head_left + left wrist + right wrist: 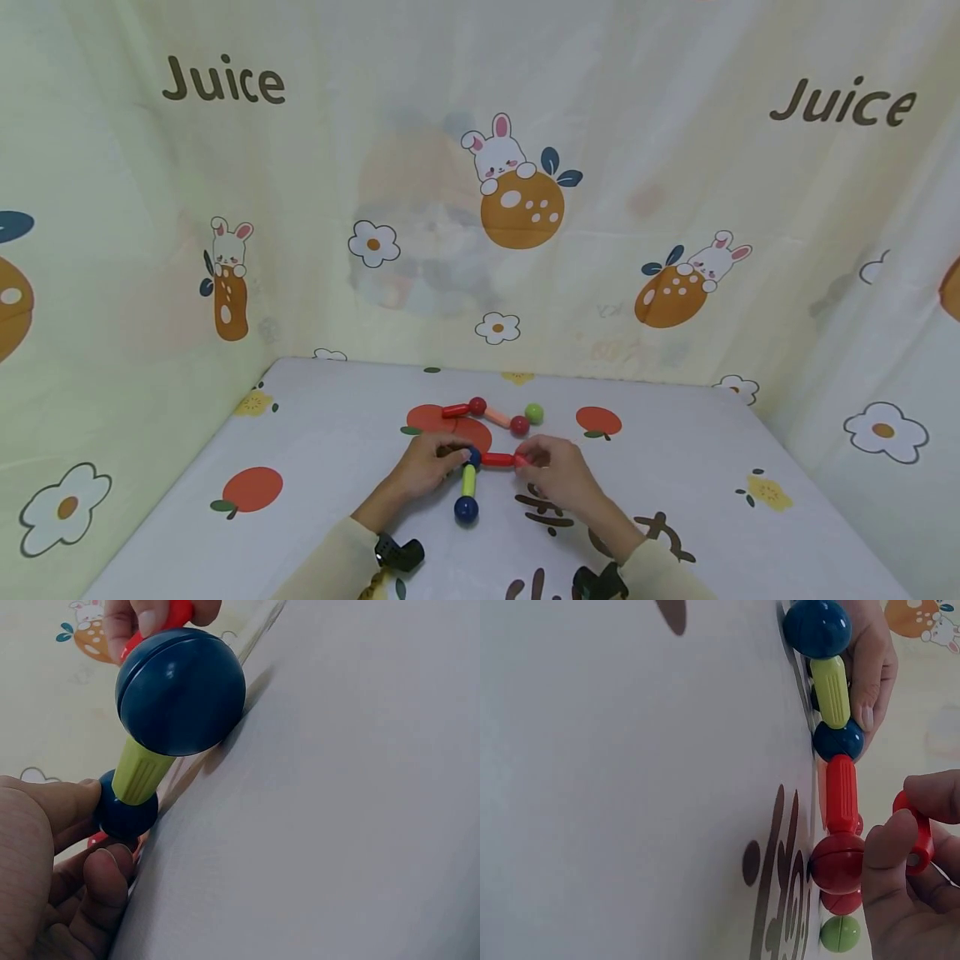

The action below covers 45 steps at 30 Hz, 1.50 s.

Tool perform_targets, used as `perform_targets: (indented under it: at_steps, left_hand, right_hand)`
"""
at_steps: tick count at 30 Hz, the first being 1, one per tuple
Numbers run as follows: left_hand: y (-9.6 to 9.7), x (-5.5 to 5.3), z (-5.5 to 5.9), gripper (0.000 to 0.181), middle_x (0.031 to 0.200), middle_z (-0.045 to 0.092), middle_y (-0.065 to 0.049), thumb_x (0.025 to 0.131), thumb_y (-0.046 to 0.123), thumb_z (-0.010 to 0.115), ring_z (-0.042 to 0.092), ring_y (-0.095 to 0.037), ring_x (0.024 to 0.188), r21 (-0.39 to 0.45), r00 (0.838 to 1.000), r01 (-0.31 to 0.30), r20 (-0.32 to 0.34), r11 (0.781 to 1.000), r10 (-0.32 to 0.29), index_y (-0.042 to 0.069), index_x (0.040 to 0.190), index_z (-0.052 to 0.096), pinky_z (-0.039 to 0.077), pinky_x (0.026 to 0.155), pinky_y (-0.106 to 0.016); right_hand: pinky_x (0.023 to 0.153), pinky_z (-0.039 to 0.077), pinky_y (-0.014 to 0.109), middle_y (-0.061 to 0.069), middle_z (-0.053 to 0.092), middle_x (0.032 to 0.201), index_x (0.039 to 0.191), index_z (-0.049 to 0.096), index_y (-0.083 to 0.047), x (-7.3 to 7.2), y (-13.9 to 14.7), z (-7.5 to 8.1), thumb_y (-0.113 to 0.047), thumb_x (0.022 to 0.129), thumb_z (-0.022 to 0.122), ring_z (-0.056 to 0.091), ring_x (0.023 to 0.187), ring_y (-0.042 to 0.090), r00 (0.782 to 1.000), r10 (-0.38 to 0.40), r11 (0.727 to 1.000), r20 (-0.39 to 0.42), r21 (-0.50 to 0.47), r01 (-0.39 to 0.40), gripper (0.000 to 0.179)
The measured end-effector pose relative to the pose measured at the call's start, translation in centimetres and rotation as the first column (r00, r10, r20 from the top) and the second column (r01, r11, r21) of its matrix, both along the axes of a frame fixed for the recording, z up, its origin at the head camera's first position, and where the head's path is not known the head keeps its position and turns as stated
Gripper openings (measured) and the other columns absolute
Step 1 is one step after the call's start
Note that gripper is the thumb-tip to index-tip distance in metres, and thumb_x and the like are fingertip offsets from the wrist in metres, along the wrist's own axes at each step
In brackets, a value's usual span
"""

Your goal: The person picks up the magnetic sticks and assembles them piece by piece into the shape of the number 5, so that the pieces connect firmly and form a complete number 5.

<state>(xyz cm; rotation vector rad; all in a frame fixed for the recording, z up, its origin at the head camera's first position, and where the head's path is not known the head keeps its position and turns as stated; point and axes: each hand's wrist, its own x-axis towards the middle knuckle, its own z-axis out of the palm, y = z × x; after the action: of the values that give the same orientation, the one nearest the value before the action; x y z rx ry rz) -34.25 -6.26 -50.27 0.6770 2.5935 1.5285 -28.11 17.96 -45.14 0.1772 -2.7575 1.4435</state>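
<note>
Angling inward, the left hand (426, 463) pinches a blue ball (129, 818) — the right hand (558, 473), a red rod (924, 844).

Cream left sleeve (326, 560), right sleeve (663, 573) same — plain; black left wrist camera (400, 553), black right wrist camera (600, 582) — chunky.

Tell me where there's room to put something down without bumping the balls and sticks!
There's bare table left of the left hand, around the flat printed red fruit, and right of the right hand, over to the printed lemon. It's crowded between the hands, with blue balls, a yellow-green stick and red sticks, and farther back, by the green ball.
</note>
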Motion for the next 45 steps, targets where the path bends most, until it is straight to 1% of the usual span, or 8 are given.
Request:
perform_targets:
  at_steps: [4, 8, 11, 15, 18, 26, 33, 45]
  left_hand:
    - [0.04, 0.04, 0.06, 0.028, 0.098, 0.067, 0.004, 0.098, 0.023, 0.067, 0.057, -0.018, 0.089, 0.001, 1.000, -0.001, 0.002, 1.000, 0.001, 0.011, 0.123, 0.073, 0.051, 0.071, -0.027]
    - [0.06, 0.05, 0.09, 0.028, 0.099, 0.068, 0.004, 0.099, 0.023, 0.067, 0.057, -0.018, 0.089, 0.004, 1.000, -0.001, 0.007, 1.000, 0.001, 0.011, 0.123, 0.073, 0.051, 0.071, -0.027]
    - [0.05, 0.00, 0.02, 0.029, 0.099, 0.068, 0.004, 0.099, 0.023, 0.067, 0.057, -0.018, 0.089, 0.004, 1.000, -0.002, 0.004, 1.000, 0.002, 0.011, 0.124, 0.073, 0.051, 0.071, -0.028]
    - [0.01, -0.10, -0.12, 0.028, 0.099, 0.068, 0.005, 0.099, 0.023, 0.067, 0.057, -0.018, 0.090, 0.001, 1.000, -0.003, -0.003, 1.000, 0.003, 0.011, 0.123, 0.073, 0.050, 0.073, -0.028]
    - [-0.01, -0.17, -0.19, 0.028, 0.098, 0.067, 0.005, 0.099, 0.024, 0.067, 0.056, -0.018, 0.090, 0.000, 1.000, -0.003, -0.002, 1.000, 0.003, 0.011, 0.123, 0.073, 0.050, 0.073, -0.028]
    - [0.01, -0.28, -0.34, 0.030, 0.099, 0.068, 0.005, 0.099, 0.024, 0.067, 0.057, -0.018, 0.090, 0.007, 1.000, 0.005, 0.009, 1.000, -0.005, 0.011, 0.125, 0.073, 0.050, 0.074, -0.029]
    - [0.00, -0.22, -0.23, 0.030, 0.094, 0.066, 0.003, 0.099, 0.025, 0.067, 0.057, -0.019, 0.088, 0.010, 1.000, 0.002, 0.022, 1.000, -0.002, 0.011, 0.125, 0.073, 0.050, 0.073, -0.030]
    - [-0.03, -0.03, 0.04, 0.030, 0.094, 0.066, 0.002, 0.099, 0.025, 0.067, 0.057, -0.019, 0.086, 0.011, 1.000, 0.006, 0.027, 1.000, -0.007, 0.010, 0.125, 0.072, 0.050, 0.070, -0.030]
  right_hand:
    - [0.058, 0.054, 0.032, 0.004, 0.065, 0.086, 0.109, 0.072, -0.007, 0.00, -0.15, -0.32, -0.003, 0.088, 0.074, 0.059, 0.065, 0.020, 1.000, 0.022, 1.000, 0.015, -0.010, -0.022, 0.022]
    - [0.055, 0.053, 0.032, 0.005, 0.065, 0.087, 0.111, 0.071, -0.007, -0.03, 0.02, -0.55, -0.003, 0.088, 0.073, 0.059, 0.060, 0.021, 0.999, 0.049, 0.999, 0.024, -0.009, -0.049, 0.023]
    - [0.056, 0.053, 0.033, 0.004, 0.066, 0.089, 0.111, 0.071, -0.007, -0.03, 0.09, -0.56, -0.004, 0.088, 0.074, 0.060, 0.064, 0.021, 0.997, 0.072, 0.997, 0.027, -0.001, -0.072, 0.024]
    - [0.065, 0.053, 0.032, 0.000, 0.068, 0.092, 0.110, 0.073, -0.008, -0.03, 0.04, -0.46, -0.007, 0.087, 0.077, 0.060, 0.081, 0.020, 0.994, 0.105, 0.994, 0.025, 0.041, -0.106, 0.024]
    - [0.070, 0.053, 0.032, -0.002, 0.069, 0.092, 0.109, 0.074, -0.008, -0.01, 0.03, -0.45, -0.009, 0.087, 0.078, 0.060, 0.088, 0.019, 0.990, 0.140, 0.987, 0.018, 0.073, -0.141, 0.023]
    - [0.071, 0.054, 0.032, -0.002, 0.069, 0.092, 0.109, 0.074, -0.008, 0.14, -0.01, -0.75, -0.011, 0.086, 0.079, 0.061, 0.087, 0.019, 0.978, 0.206, 0.975, 0.031, 0.078, -0.208, 0.023]
    - [0.079, 0.052, 0.034, -0.004, 0.068, 0.092, 0.105, 0.074, -0.012, 0.26, -0.12, -0.87, -0.012, 0.084, 0.081, 0.060, 0.087, 0.017, 0.968, 0.245, 0.961, 0.045, 0.118, -0.249, 0.022]
    - [0.071, 0.052, 0.031, -0.003, 0.066, 0.093, 0.103, 0.074, -0.015, 0.54, -0.41, -1.05, -0.012, 0.083, 0.082, 0.058, 0.087, 0.020, 0.955, 0.278, 0.949, 0.105, 0.124, -0.290, 0.022]
